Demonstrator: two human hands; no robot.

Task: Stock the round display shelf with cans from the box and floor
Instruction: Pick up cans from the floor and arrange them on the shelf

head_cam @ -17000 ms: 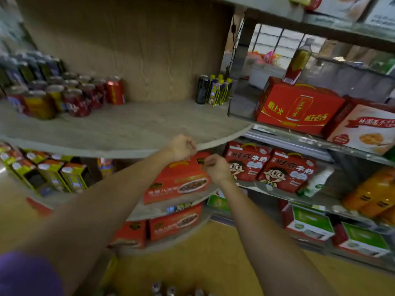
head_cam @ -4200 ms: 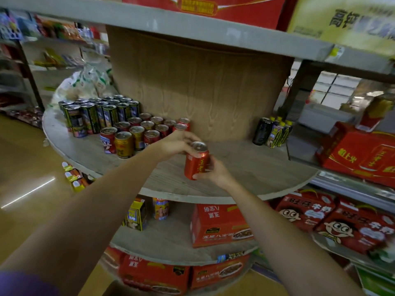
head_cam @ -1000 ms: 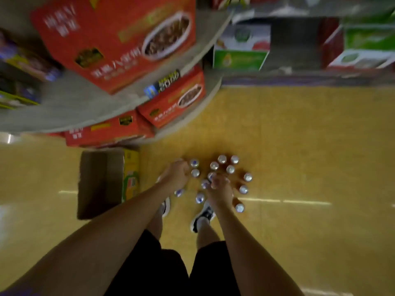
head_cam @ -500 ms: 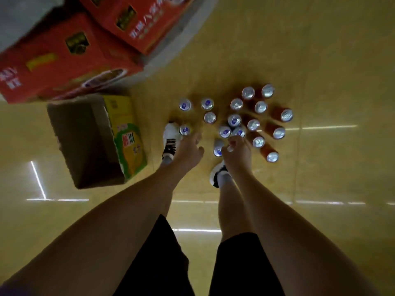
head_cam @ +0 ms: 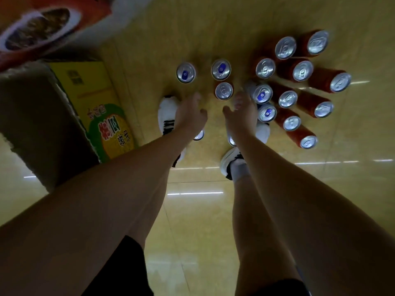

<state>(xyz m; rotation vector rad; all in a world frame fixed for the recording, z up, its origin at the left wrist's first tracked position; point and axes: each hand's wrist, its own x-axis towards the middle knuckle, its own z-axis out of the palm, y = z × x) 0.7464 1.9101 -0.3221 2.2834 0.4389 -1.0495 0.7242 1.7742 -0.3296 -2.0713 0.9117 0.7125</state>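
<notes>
I look straight down at several upright cans on the yellow floor. Red cans (head_cam: 302, 70) cluster at the right; cans with blue tabs (head_cam: 185, 72) stand to their left. My left hand (head_cam: 190, 116) and my right hand (head_cam: 240, 113) both reach down with fingers apart, holding nothing. One red can (head_cam: 223, 91) stands between and just beyond their fingertips. Two more can tops (head_cam: 198, 135) peek out beneath my wrists. The open cardboard box (head_cam: 85, 103), yellow on its side, stands at the left.
The rim of the round shelf's lowest tier (head_cam: 128, 9) and a red carton (head_cam: 42, 28) on it fill the top left corner. My white shoes (head_cam: 167, 116) stand among the nearest cans. Bare floor stretches below and to the right.
The view has dropped closer to the floor and the cans look larger. Both hands have come lower and spread open on either side of one red can.
</notes>
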